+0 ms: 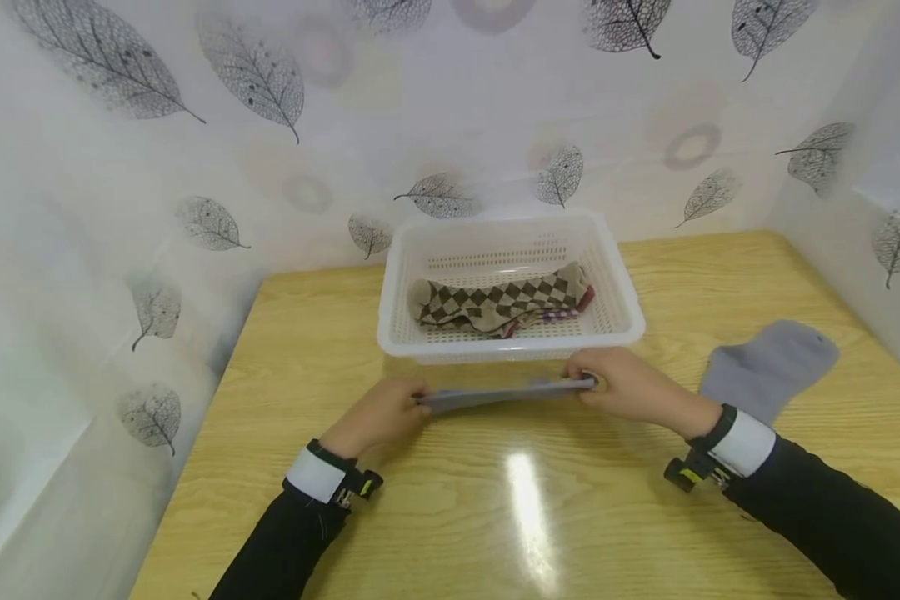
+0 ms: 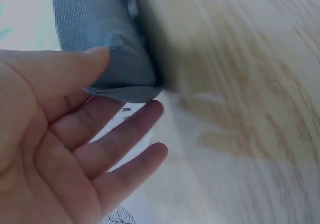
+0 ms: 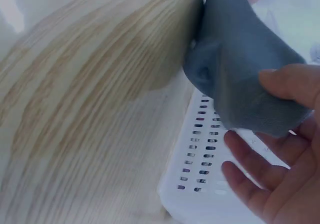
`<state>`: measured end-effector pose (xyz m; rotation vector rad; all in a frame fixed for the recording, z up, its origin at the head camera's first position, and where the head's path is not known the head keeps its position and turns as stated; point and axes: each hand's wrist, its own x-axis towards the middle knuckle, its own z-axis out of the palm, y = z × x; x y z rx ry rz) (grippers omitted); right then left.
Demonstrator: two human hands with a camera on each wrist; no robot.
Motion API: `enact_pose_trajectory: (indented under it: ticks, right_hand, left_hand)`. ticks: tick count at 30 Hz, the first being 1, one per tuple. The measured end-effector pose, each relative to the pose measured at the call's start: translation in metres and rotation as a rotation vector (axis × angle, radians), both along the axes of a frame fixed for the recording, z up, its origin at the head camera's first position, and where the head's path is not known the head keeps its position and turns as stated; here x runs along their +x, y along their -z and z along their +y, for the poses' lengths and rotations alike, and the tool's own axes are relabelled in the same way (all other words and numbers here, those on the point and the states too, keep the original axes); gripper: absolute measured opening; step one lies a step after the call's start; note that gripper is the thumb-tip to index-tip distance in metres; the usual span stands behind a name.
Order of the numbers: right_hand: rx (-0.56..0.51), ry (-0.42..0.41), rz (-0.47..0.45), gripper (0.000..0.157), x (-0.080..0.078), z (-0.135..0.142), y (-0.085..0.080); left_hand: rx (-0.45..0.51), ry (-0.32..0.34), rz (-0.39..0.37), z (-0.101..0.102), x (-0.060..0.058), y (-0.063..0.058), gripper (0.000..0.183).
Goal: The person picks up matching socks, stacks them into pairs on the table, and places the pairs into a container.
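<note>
Stretched level between both hands is a grey-blue sock (image 1: pixel 506 397), held just above the table in front of the basket. My left hand (image 1: pixel 392 415) pinches one end; in the left wrist view the thumb (image 2: pixel 82 71) presses on the knit while the lower fingers extend away from it. At the other end my right hand (image 1: pixel 626 385) pinches the sock (image 3: pixel 245 64) between thumb and forefinger, its other fingers spread apart. Flat on the table to the right lies another grey-blue sock (image 1: pixel 772 367), partly behind the right forearm.
A white perforated plastic basket (image 1: pixel 510 353) stands at the table's back, holding socks (image 1: pixel 506 302) with a brown and beige diamond pattern on top. The wooden table (image 1: pixel 300 350) meets a leaf-printed covering (image 1: pixel 307 200) behind and at both sides.
</note>
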<state>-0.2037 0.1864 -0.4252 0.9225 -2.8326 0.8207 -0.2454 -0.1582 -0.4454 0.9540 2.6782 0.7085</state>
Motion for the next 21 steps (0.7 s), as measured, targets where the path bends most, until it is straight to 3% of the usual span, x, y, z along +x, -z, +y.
enact_pose_trajectory:
  ticks: [3, 6, 9, 11, 14, 19, 21]
  right_hand:
    - [-0.057, -0.02, -0.013, 0.017, 0.002, 0.002, 0.0]
    - [-0.118, 0.0, -0.093, 0.012, 0.001, 0.004, 0.0]
    - [-0.138, 0.049, -0.169, 0.02, -0.003, 0.005, 0.003]
    - [-0.132, 0.056, -0.177, 0.038, -0.007, 0.005, 0.008]
    - [-0.097, 0.058, -0.161, 0.049, -0.011, 0.003, 0.018]
    - [0.02, 0.126, -0.182, 0.021, -0.015, 0.001, 0.031]
    - [0.088, 0.156, -0.195, 0.018, -0.015, 0.001, 0.033]
  left_hand:
    - [0.095, -0.039, -0.089, -0.006, 0.004, -0.01, 0.005]
    - [0.201, -0.052, -0.15, -0.01, 0.004, -0.017, 0.005]
    - [0.253, -0.075, -0.18, -0.009, -0.001, -0.015, 0.006]
    - [0.231, -0.115, -0.168, -0.006, -0.006, -0.009, 0.009]
    - [0.183, -0.181, -0.15, 0.002, -0.013, 0.002, 0.013]
    - [0.105, -0.228, -0.138, 0.013, -0.023, 0.017, 0.016]
    - [0.093, -0.228, -0.141, 0.016, -0.024, 0.019, 0.016]
